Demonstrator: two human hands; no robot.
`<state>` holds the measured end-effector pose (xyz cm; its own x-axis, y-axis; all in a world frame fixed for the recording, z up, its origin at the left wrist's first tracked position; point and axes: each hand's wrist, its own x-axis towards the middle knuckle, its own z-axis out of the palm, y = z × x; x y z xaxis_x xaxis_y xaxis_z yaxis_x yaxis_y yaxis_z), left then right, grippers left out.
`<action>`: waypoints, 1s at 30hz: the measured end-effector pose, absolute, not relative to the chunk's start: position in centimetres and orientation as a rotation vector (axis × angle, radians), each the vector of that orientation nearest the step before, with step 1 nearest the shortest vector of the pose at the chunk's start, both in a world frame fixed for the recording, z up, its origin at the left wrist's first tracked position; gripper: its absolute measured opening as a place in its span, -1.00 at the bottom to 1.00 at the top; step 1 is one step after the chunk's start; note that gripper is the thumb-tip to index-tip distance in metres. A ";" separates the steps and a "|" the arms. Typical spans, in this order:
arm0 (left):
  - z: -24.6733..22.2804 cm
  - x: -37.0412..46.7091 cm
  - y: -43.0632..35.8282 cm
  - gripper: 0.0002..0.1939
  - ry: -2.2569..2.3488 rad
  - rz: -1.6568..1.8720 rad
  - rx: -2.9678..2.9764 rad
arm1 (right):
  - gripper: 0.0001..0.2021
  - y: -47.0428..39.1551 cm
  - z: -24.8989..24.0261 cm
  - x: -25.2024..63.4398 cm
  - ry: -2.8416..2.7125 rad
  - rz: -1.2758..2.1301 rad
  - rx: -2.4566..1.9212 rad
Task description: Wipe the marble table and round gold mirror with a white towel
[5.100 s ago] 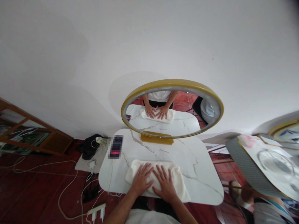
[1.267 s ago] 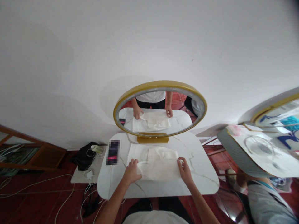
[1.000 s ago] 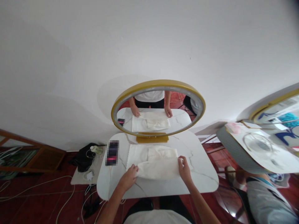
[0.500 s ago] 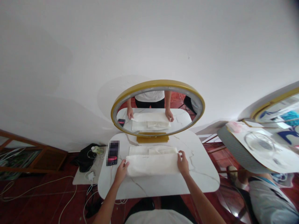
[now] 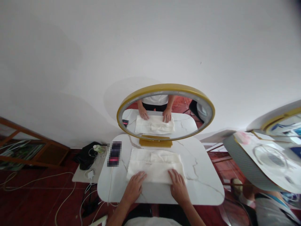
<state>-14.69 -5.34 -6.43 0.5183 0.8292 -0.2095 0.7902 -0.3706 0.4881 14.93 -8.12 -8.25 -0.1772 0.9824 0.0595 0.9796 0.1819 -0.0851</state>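
A white cloth (image 5: pixel 156 172), folded over in layers, lies on the white marbled table (image 5: pixel 204 175). Its upper layer looks a little wrinkled near the back right. My left hand (image 5: pixel 135 185) rests on the cloth's near left part, fingers stretched flat over the edge. On the near right part lies my right hand (image 5: pixel 178 185), fingers spread and pressing the fabric down. Neither hand grips anything. Behind the cloth stands a round mirror (image 5: pixel 168 117) with a gold frame, reflecting both hands and the cloth.
A phone (image 5: pixel 114 153), blurred out, lies at the table's left side. On the floor to the left are a black bag (image 5: pixel 87 156) and white cables (image 5: pixel 63 201). To the right, a second table (image 5: pixel 265 160) holds another mirror, and a person's leg (image 5: pixel 268 208) shows below it.
Both hands have let go of the cloth's side edges and moved inward and nearer to me, now flat on its near part. The near layer lies lower on the table.
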 end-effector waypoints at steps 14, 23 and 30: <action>-0.8 -15.1 0.3 -0.77 1.302 0.010 1.957 | -0.58 -3.4 -0.5 17.4 -2.404 0.647 -2.085; 1.7 -15.4 3.3 -0.53 1.578 0.223 2.034 | -0.43 0.6 3.2 15.2 -2.329 0.341 -2.008; -2.6 -12.5 -2.5 -0.52 1.676 0.191 2.002 | -0.36 -3.6 -5.0 12.1 -2.293 0.244 -2.112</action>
